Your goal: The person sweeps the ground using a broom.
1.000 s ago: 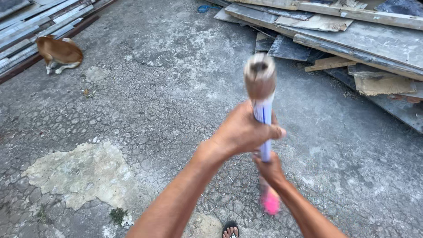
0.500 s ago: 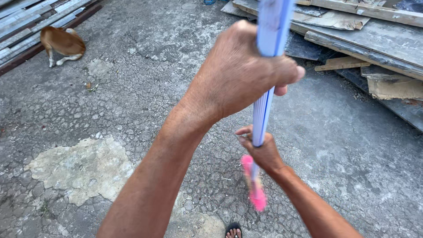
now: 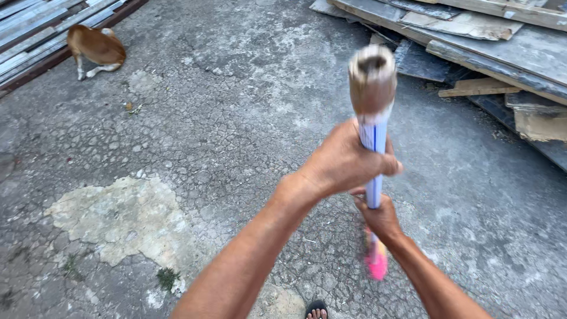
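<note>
Where hands point(image 3: 360, 177) grip: blue-striped broom handle point(image 3: 373, 142).

1. Your broom point(image 3: 373, 147) has a blue-and-white striped handle, held nearly upright and pointing toward you
2. Its top end is a worn brown cap, blurred and close to the camera
3. Its pink bristle head sits low, just above the cracked concrete ground point(image 3: 224, 118), blurred
</note>
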